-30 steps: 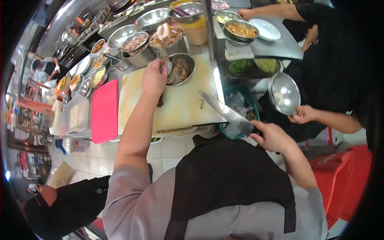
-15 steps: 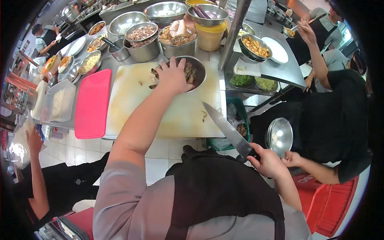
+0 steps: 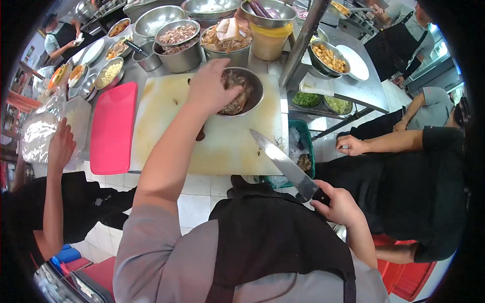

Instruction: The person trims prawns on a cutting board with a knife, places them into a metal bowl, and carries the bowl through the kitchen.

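My left hand (image 3: 214, 90) is over the left rim of a steel bowl (image 3: 257, 93), thumb and fingers apart, with nothing visibly gripped. Brownish, dark-edged food pieces (image 3: 236, 86) fill part of that bowl; I cannot make out their kind. The bowl rests on a stained, pale cutting board (image 3: 227, 151). One dark reddish-brown piece (image 3: 200, 134) shows on the board beside my left forearm. Wrapped round the black handle of a large kitchen knife (image 3: 284, 162), my right hand (image 3: 341, 203) is closed near the board's front right corner, the blade pointing away over the board.
A pink lid or board (image 3: 113, 129) lies to the left. Behind stand a pot of chopped meat (image 3: 177, 53), a heaped pot (image 3: 226, 40) and a yellow bucket (image 3: 266, 43). A metal post (image 3: 298, 50) rises at right. Co-workers stand on both sides; a green basket (image 3: 303, 134) is below.
My left hand has lifted and turned at the bowl, uncovering more of the food. The knife has barely moved. The right co-worker's stacked steel bowls have dropped mostly from sight.
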{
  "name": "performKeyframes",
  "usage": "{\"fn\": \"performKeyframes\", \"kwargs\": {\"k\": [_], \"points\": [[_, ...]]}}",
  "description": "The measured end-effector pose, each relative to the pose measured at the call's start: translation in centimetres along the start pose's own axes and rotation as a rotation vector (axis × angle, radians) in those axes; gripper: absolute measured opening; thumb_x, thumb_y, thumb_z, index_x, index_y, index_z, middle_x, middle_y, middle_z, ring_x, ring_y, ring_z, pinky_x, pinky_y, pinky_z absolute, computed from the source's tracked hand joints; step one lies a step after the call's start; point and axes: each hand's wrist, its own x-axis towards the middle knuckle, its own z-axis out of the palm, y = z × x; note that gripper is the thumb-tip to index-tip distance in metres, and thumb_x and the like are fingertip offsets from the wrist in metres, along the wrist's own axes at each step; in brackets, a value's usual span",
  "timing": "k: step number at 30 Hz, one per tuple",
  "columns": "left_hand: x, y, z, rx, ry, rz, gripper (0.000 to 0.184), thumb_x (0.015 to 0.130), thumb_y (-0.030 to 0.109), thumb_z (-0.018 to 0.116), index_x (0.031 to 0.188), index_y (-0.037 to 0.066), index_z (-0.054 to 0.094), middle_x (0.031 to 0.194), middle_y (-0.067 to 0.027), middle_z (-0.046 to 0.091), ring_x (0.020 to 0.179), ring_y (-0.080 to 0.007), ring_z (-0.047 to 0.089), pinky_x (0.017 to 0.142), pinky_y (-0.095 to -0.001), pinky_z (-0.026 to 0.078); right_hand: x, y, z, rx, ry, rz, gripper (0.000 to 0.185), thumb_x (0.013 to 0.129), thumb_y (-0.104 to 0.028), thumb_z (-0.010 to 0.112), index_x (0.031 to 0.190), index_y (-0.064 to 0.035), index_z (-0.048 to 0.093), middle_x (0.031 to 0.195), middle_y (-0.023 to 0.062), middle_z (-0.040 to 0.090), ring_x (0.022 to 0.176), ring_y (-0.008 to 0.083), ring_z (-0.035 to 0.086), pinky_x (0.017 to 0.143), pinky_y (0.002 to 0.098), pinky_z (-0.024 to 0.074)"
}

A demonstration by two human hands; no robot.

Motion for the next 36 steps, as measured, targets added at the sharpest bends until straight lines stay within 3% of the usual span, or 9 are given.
{"fn": "performKeyframes", "kwargs": {"k": [4, 8, 11, 14, 19, 24, 27, 29, 36], "points": [[-3.1, 1.3, -6.0, -0.249, -0.038, -0.347, 0.037, 0.089, 0.038, 0.072, 0.101, 0.003, 0.07, 0.096, -0.0147, 0.072, 0.087, -0.0263, 0.07, 0.076, -0.0389, 0.054, 3.4, 0.3, -0.6, -0.061, -0.115, -0.056, 0.063, 0.079, -0.021, 0.079, 0.137, -0.0135, 0.056, 0.088, 0.0215, 0.071, 0.085, 0.0405, 0.07, 0.076, 0.0454, 0.0556], [-6.8, 0.2, -7.1, -0.405, -0.027, -0.44, 0.036, 0.095, 0.035, 0.068, 0.084, 0.001, 0.071, 0.068, -0.0102, 0.069, 0.062, -0.0226, 0.068, 0.063, -0.0341, 0.052, 9.3, 0.3, 0.1, -0.092, -0.132, -0.24, 0.064, 0.078, -0.017, 0.076, 0.139, -0.0134, 0.055, 0.102, 0.0234, 0.069, 0.095, 0.0386, 0.069, 0.082, 0.0458, 0.0553], [-7.9, 0.7, -9.0, -0.449, -0.177, -0.577, 0.032, 0.095, 0.03, 0.07, 0.09, -0.002, 0.071, 0.07, -0.0078, 0.068, 0.066, -0.0136, 0.065, 0.065, -0.0311, 0.052, 13.2, 0.0, 1.5, -0.095, -0.023, -0.424, 0.064, 0.08, -0.018, 0.075, 0.14, -0.0102, 0.054, 0.114, 0.0233, 0.066, 0.101, 0.0394, 0.067, 0.086, 0.0457, 0.055], [-9.8, -2.0, -5.2, -0.645, -0.219, -0.632, 0.032, 0.096, 0.029, 0.069, 0.09, -0.002, 0.071, 0.069, -0.0083, 0.068, 0.065, -0.0144, 0.065, 0.064, -0.032, 0.051, 14.3, -2.6, 2.7, -0.153, -0.001, -0.322, 0.063, 0.082, -0.021, 0.074, 0.139, -0.0057, 0.054, 0.12, 0.0221, 0.063, 0.104, 0.041, 0.065, 0.088, 0.0451, 0.0549], [-10.4, -2.1, -3.8, -0.424, -0.205, -0.495, 0.043, 0.093, 0.042, 0.066, 0.093, 0.0, 0.073, 0.084, -0.0154, 0.072, 0.081, -0.0285, 0.07, 0.074, -0.0384, 0.054, 15.6, -4.6, 5.0, -0.344, 0.085, -0.413, 0.062, 0.086, -0.025, 0.072, 0.141, -0.0045, 0.053, 0.104, 0.0194, 0.061, 0.095, 0.0389, 0.066, 0.08, 0.0465, 0.0551], [-9.7, -4.8, 2.4, -0.393, -0.04, -0.538, 0.041, 0.096, 0.035, 0.064, 0.118, 0.002, 0.064, 0.083, -0.0123, 0.072, 0.076, -0.0213, 0.071, 0.065, -0.0335, 0.055, 22.6, -5.0, 2.2, 0.203, 0.313, -0.079, 0.058, 0.096, -0.032, 0.062, 0.147, -0.0073, 0.048, 0.088, 0.0176, 0.067, 0.062, 0.0321, 0.065, 0.059, 0.0407, 0.0543], [-7.1, -1.9, -0.7, -0.984, -0.257, -0.89, 0.039, 0.096, 0.025, 0.059, 0.129, 0.004, 0.054, 0.096, -0.0127, 0.073, 0.078, -0.0217, 0.072, 0.064, -0.0335, 0.056, 26.6, -8.0, -0.7, 0.636, 0.06, 0.168, 0.045, 0.101, -0.03, 0.053, 0.14, -0.0097, 0.046, 0.085, 0.0142, 0.068, 0.053, 0.0228, 0.062, 0.046, 0.0353, 0.0474], [-6.4, -1.3, 0.1, -1.16, -0.259, -0.913, 0.035, 0.096, 0.019, 0.055, 0.128, 0.006, 0.052, 0.102, -0.0129, 0.071, 0.077, -0.0217, 0.072, 0.064, -0.033, 0.057, 28.9, -7.1, 0.1, 0.771, -0.141, 0.24, 0.036, 0.101, -0.027, 0.05, 0.133, -0.0107, 0.046, 0.084, 0.0122, 0.067, 0.054, 0.0202, 0.063, 0.044, 0.0331, 0.045], [-5.6, 0.6, -1.6, -1.254, -0.122, -0.801, 0.034, 0.096, 0.007, 0.047, 0.13, 0.007, 0.048, 0.106, -0.0138, 0.07, 0.077, -0.0219, 0.072, 0.066, -0.0335, 0.059, 25.4, -9.6, -1.5, 0.972, 0.092, 0.023, 0.025, 0.101, -0.017, 0.044, 0.125, -0.0094, 0.043, 0.078, 0.0114, 0.063, 0.052, 0.0211, 0.061, 0.042, 0.032, 0.0459]]}}
